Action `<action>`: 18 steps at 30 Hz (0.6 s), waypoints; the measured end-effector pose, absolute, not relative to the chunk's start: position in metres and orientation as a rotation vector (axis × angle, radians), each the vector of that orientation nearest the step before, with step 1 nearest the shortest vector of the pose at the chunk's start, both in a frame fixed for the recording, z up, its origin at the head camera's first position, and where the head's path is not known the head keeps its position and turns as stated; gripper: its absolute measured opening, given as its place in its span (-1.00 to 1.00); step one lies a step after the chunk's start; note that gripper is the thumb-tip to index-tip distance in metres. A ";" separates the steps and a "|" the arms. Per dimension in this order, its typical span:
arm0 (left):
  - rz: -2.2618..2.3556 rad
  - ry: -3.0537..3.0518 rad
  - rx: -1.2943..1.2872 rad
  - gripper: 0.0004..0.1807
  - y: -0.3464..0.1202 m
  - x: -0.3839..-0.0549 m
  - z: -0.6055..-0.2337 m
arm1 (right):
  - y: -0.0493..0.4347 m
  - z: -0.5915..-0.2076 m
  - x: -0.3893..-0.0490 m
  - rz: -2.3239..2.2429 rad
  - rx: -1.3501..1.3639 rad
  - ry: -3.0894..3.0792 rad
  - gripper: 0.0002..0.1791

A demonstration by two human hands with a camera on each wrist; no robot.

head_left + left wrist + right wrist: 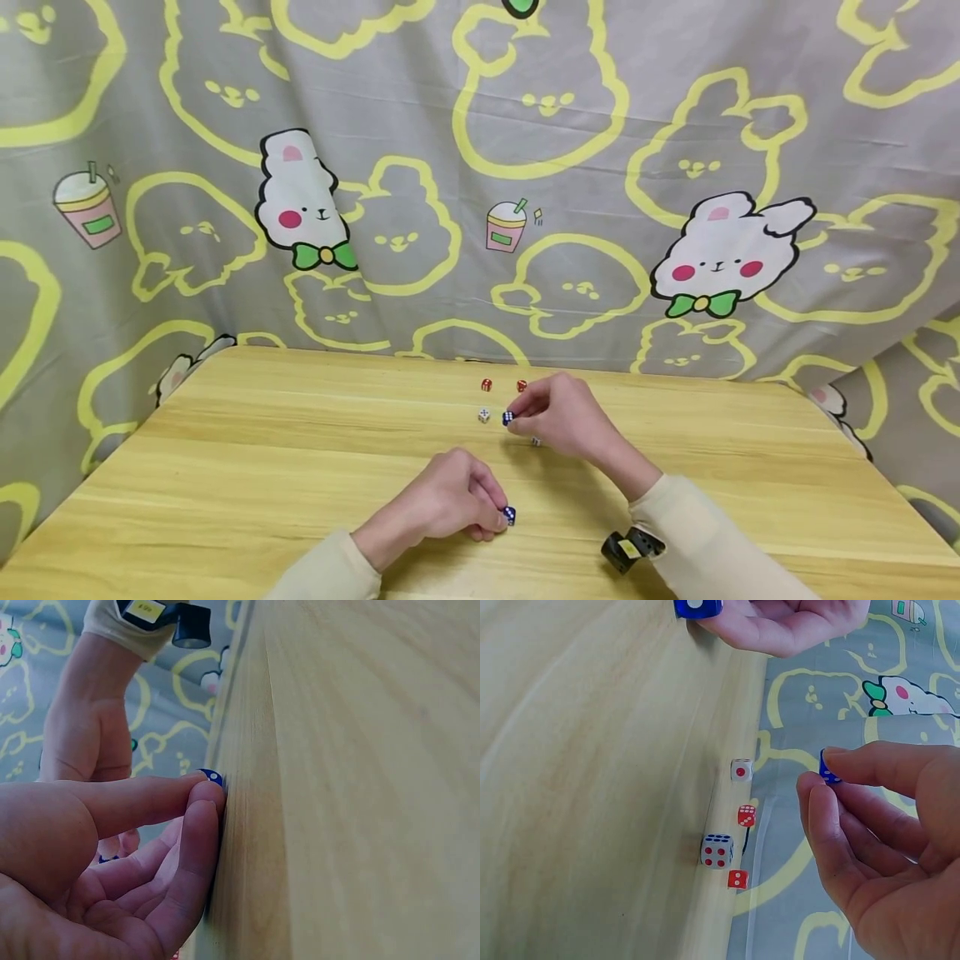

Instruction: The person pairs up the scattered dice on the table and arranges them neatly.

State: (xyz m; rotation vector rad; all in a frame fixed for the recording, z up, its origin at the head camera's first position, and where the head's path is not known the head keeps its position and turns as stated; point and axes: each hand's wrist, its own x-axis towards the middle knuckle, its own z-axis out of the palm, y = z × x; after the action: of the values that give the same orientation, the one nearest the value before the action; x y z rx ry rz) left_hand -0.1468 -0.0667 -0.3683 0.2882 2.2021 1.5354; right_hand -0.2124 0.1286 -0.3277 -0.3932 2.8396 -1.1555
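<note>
My left hand [453, 496] pinches a blue die [510, 516] with white dots between thumb and fingertips, low at the tabletop. Farther back, my right hand [566, 421] holds another blue die [508, 417] by its fingertips; in the right wrist view this blue die [828, 769] appears raised off the wood. Close to that hand lie two white dice, one [483, 415] to its left and one [536, 442] partly hidden below its palm. Behind them are two red dice, the left one [487, 385] in full view and the right one [522, 386] beside my right fingers.
The wooden table [300, 467] runs back to a grey curtain [420, 108] printed with yellow outlines and white cartoon animals. A black wrist device [632, 547] is strapped at my right sleeve, close above the tabletop.
</note>
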 end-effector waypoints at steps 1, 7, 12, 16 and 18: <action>1.536 2.201 0.290 -0.86 -0.066 -0.147 -0.368 | 0.129 -0.327 -0.211 -1.149 -0.383 2.843 -0.93; 1.541 2.209 0.294 -0.85 -0.066 -0.147 -0.369 | 0.133 -0.326 -0.205 -1.162 -0.380 2.831 -0.92; 1.533 2.215 0.300 -0.85 -0.066 -0.148 -0.369 | 0.136 -0.330 -0.202 -1.172 -0.373 2.826 -0.91; 1.532 2.211 0.301 -0.86 -0.066 -0.148 -0.369 | 0.138 -0.333 -0.200 -1.180 -0.373 2.826 -0.90; 1.533 2.208 0.301 -0.86 -0.067 -0.147 -0.369 | 0.139 -0.334 -0.199 -1.181 -0.383 2.824 -0.90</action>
State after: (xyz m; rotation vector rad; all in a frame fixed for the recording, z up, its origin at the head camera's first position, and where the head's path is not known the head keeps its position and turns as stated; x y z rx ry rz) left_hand -0.1472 -0.0669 -0.3687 0.3006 2.2083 1.5325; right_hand -0.1990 0.1394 -0.3340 -0.3827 2.8244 -1.1808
